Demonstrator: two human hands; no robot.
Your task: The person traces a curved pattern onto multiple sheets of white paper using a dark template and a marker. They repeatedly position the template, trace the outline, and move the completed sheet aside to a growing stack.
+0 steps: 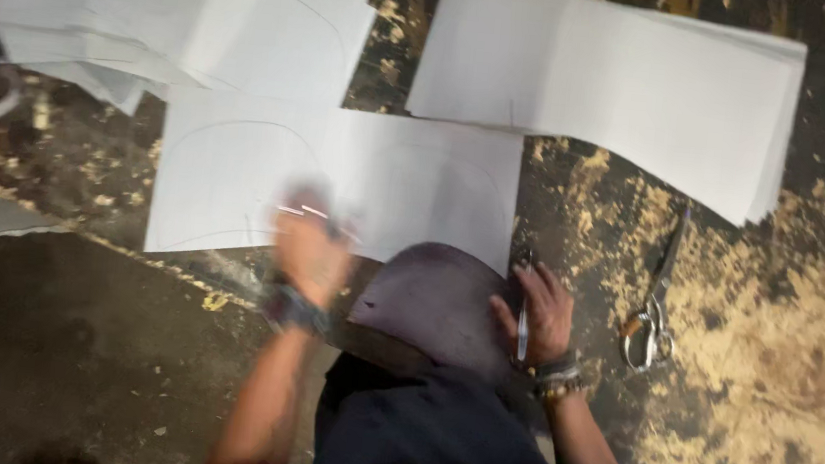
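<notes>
I saw matt white paper sheets point(337, 181) w/ smooth faces, a dull dark template point(436, 304), shiny metal scissors point(654, 313), and rough, worn, flaking floor point(802, 326) at right edge.

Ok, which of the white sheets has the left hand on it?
The middle sheet, the one nearest the person, with curved outlines drawn on it. The blurred left hand lies over its lower edge; the stack at top left and the sheets at top right lie untouched.

Three white sheet stacks point(338, 171), one scissors point(655, 303), one pen point(521, 331), one dark template point(436, 299).
</notes>
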